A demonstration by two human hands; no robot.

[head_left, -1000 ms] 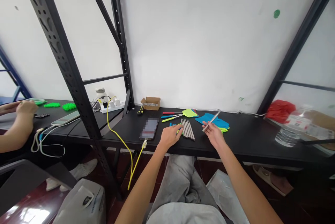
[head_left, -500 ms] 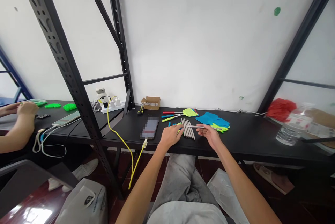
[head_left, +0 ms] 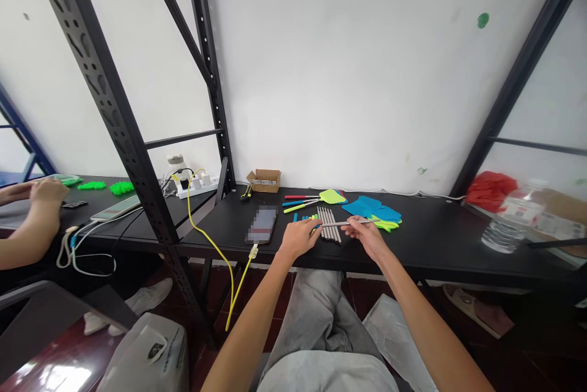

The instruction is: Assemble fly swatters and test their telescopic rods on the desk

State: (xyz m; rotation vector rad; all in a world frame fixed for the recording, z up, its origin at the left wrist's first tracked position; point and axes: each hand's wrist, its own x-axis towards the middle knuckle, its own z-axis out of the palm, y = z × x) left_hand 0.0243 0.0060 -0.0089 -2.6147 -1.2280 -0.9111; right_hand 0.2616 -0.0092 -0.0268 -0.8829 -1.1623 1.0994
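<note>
Cutter (head_left: pixel 246 194), yellow and black, lying beside a small open box (head_left: pixel 265 180). Phone (head_left: pixel 261 225), flat on the black table (head_left: pixel 440 227). Handles (head_left: pixel 296 218), short, blue and yellow, just beyond the left hand. Left hand (head_left: pixel 299 238), low over the table, fingers bent, a bit of blue at their tips; whether they are clamped on it, cannot tell. Swatters (head_left: pixel 332 197), three, apparently complete, farther back. Rods (head_left: pixel 331 234), side by side between the hands. Held rod (head_left: pixel 338 223), crosswise over that row, its left end at the left fingertips; whether it sits inside anything is hidden. Right hand (head_left: pixel 367 236), thumb and fingers pinched together on the held rod. Heads (head_left: pixel 373 208), blue and yellow, piled beyond the right hand. Step in hand, as judged: joining rod to handle. Next move seems to call for a steady left hand, good alignment and a straight push from the right.
</note>
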